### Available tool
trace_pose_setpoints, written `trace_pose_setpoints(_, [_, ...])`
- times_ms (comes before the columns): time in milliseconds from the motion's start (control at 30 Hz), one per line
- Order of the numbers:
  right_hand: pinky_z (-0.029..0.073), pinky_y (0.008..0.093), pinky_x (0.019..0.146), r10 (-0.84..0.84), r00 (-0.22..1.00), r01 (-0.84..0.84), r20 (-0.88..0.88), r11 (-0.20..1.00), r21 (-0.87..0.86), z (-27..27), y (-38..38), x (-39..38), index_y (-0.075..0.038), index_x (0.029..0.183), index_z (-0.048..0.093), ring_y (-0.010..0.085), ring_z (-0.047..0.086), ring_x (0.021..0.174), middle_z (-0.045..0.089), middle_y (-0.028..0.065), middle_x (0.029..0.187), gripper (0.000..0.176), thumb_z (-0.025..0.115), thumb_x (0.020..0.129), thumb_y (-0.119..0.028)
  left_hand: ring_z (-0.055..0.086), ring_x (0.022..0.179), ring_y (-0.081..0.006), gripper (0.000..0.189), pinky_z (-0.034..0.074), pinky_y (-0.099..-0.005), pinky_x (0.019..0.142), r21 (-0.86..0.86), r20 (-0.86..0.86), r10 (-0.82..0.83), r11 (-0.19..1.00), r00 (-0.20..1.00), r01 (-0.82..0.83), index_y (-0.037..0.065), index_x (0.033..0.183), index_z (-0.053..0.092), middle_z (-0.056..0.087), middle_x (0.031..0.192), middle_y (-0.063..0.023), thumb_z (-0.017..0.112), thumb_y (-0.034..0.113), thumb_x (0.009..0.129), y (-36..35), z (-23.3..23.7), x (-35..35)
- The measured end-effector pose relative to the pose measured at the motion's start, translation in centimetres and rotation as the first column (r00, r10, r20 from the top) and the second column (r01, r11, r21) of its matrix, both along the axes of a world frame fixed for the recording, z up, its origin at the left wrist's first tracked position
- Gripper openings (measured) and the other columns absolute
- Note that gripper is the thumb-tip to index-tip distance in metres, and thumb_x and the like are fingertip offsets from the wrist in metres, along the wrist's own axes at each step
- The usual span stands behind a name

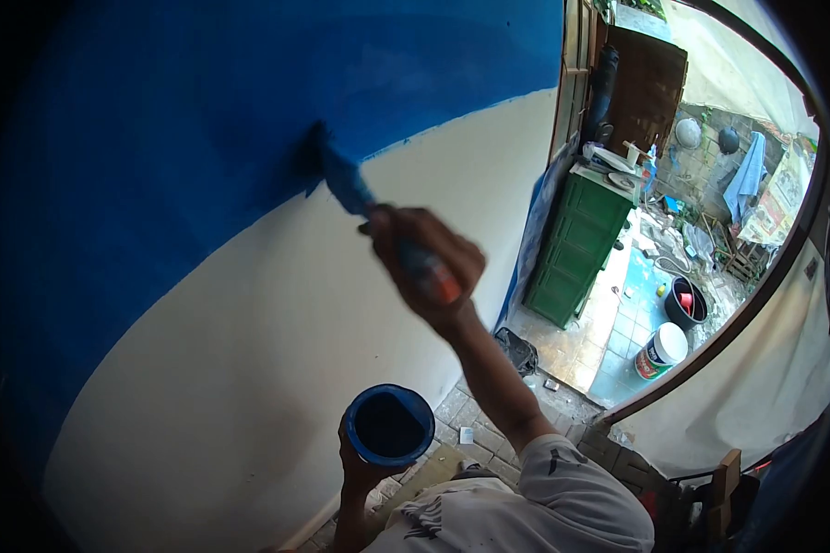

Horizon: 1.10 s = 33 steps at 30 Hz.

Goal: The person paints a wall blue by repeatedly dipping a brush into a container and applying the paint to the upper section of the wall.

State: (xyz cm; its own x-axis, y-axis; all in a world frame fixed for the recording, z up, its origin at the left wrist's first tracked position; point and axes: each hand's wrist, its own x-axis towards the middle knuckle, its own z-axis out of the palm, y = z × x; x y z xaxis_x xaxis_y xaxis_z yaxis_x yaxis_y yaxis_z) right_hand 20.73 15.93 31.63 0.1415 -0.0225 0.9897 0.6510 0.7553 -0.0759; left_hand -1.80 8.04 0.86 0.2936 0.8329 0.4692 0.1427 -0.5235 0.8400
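My right hand [429, 258] is closed around the handle of a paintbrush [348, 182]. Dark blue bristles press against the wall [277, 332] where the blue paint [203, 138] meets the white lower part. Lower down, my left hand [360, 472] grips a round cup of blue paint [389, 426] from its left and underside. Blue coats the cup's rim and inner wall, and its inside looks dark. Most of the left hand's fingers are hidden behind the cup.
A green cabinet [581, 240] stands beyond the wall's right end, with items on top. Farther right are a white paint bucket [662, 350] and a black bucket [687, 302] on the tiles. A dark bag [516, 351] lies by the wall's base. A pale curtain [738, 369] hangs at right.
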Motion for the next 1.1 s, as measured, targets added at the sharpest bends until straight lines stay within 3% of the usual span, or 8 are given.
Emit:
trace_pose_setpoints(100, [0.059,0.0261,0.070,0.180,0.918,-0.212,-0.353,0.976,-0.053,2.1,1.1,4.4,0.002,0.105,0.076,0.0140,0.075,0.078,0.077,0.0096,0.086,0.010,0.075,0.098,-0.006,0.058,0.135,-0.0323,0.135,0.046,-0.0504,0.117,0.016,0.005,0.001,1.000,1.000,-0.001,0.009,0.154,0.032,0.057,0.146,-0.0152,0.109,0.032,0.045,0.3,0.1,-1.0])
trace_pose_setpoints(167, [0.059,0.0269,0.073,-0.063,0.962,0.076,-0.266,0.996,0.038,4.4,3.3,8.9,0.001,0.109,0.077,0.0130,0.074,0.079,0.078,0.0099,0.093,0.012,0.076,0.098,-0.005,0.058,0.135,-0.0323,0.134,0.047,-0.0500,0.116,0.036,0.027,-0.001,0.999,1.000,0.000,0.009,0.154,0.033,0.057,0.146,-0.0149,0.109,0.033,0.046,0.3,0.1,-1.6])
trace_pose_setpoints(300, [0.061,0.0315,0.081,0.037,0.969,-0.058,-0.243,0.995,-0.081,5.4,5.3,8.6,-0.002,0.119,0.075,0.0229,0.077,0.095,0.078,0.0122,0.104,0.023,0.075,0.096,-0.002,0.059,0.134,-0.0313,0.129,0.048,-0.0486,0.116,0.012,0.069,0.050,0.999,0.996,-0.051,0.009,0.152,0.036,0.058,0.145,-0.0136,0.108,0.031,0.047,-0.8,0.4,-2.1])
trace_pose_setpoints(433, [0.067,0.0340,0.076,-0.243,0.932,0.251,0.269,0.968,0.006,1.9,2.2,1.4,-0.004,0.135,0.067,0.0206,0.076,0.090,0.072,0.0104,0.104,0.044,0.076,0.092,-0.009,0.059,0.134,-0.0303,0.128,0.049,-0.0481,0.115,-0.077,0.117,0.054,0.996,0.992,-0.045,0.009,0.152,0.037,0.058,0.144,-0.0133,0.108,0.027,0.047,-1.4,-0.3,-2.0])
trace_pose_setpoints(600, [0.065,0.0347,0.083,0.128,0.970,-0.111,0.207,0.990,-0.092,3.5,-1.1,2.9,-0.006,0.135,0.069,0.0206,0.076,0.090,0.074,0.0091,0.107,0.041,0.076,0.095,-0.003,0.059,0.133,-0.0300,0.128,0.049,-0.0479,0.114,-0.073,0.107,0.034,0.997,0.994,-0.027,0.008,0.151,0.038,0.058,0.144,-0.0135,0.108,0.026,0.046,-1.3,0.2,-2.2])
trace_pose_setpoints(800, [0.064,0.0290,0.079,0.028,0.955,-0.096,-0.297,0.971,-0.217,9.0,4.2,13.3,0.001,0.121,0.074,0.0171,0.079,0.089,0.081,0.0114,0.099,0.022,0.069,0.103,-0.012,0.060,0.133,-0.0343,0.139,0.049,-0.0501,0.114,-0.037,0.069,0.054,0.998,0.996,-0.051,0.006,0.155,0.032,0.058,0.144,-0.0174,0.110,0.036,0.044,-0.3,-2.1,-3.3])
trace_pose_setpoints(1000, [0.062,0.0282,0.079,-0.070,0.987,0.081,0.146,0.994,-0.067,6.7,1.1,3.9,-0.001,0.119,0.076,0.0171,0.078,0.086,0.079,0.0090,0.099,0.028,0.079,0.091,0.002,0.061,0.132,-0.0342,0.137,0.049,-0.0497,0.113,-0.028,0.121,0.039,0.999,0.992,-0.035,0.006,0.155,0.033,0.058,0.143,-0.0175,0.109,0.037,0.045,-0.1,-1.5,-1.7])
trace_pose_setpoints(1100, [0.060,0.0310,0.071,0.091,0.995,-0.089,0.031,0.994,-0.062,6.7,0.7,3.7,-0.004,0.113,0.078,0.0243,0.077,0.080,0.077,0.0116,0.098,0.021,0.080,0.093,-0.009,0.061,0.132,-0.0338,0.135,0.050,-0.0494,0.112,0.002,0.096,0.026,1.000,0.995,-0.027,0.006,0.154,0.033,0.058,0.143,-0.0173,0.109,0.036,0.046,-0.3,-1.0,-1.3])
